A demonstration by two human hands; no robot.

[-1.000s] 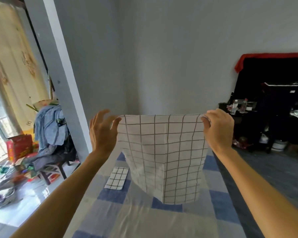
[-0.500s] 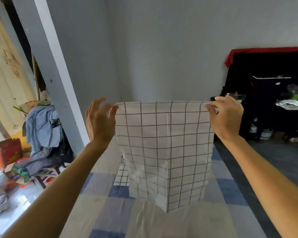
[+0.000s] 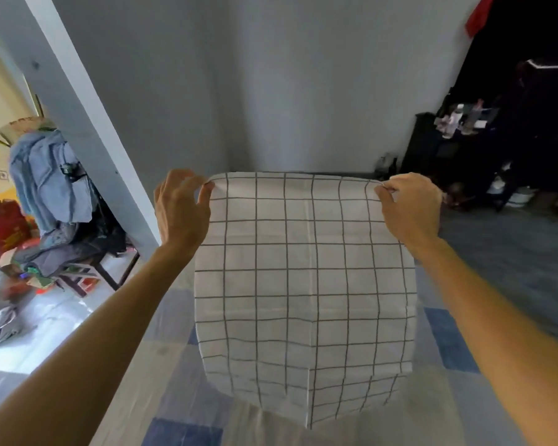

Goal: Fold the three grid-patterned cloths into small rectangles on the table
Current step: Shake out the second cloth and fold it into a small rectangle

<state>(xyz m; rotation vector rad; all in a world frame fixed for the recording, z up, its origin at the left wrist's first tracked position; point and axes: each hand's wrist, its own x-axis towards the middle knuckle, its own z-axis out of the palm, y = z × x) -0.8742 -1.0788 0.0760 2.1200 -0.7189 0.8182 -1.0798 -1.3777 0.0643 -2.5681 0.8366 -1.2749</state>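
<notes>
A white cloth with a dark grid pattern hangs spread out in the air above the table. My left hand pinches its top left corner and my right hand pinches its top right corner. The cloth shows a vertical crease down its middle and its lower edge hangs to a point near the tabletop. It hides the table surface behind it, so no other grid cloth is visible now.
The table carries a blue, grey and white checked cover. A white pillar and a chair piled with clothes stand to the left. Dark furniture with bottles fills the right side; a grey wall is ahead.
The view has tipped downward and the hanging cloth now looks larger and closer. The small folded grid cloth seen on the table earlier is now hidden behind it.
</notes>
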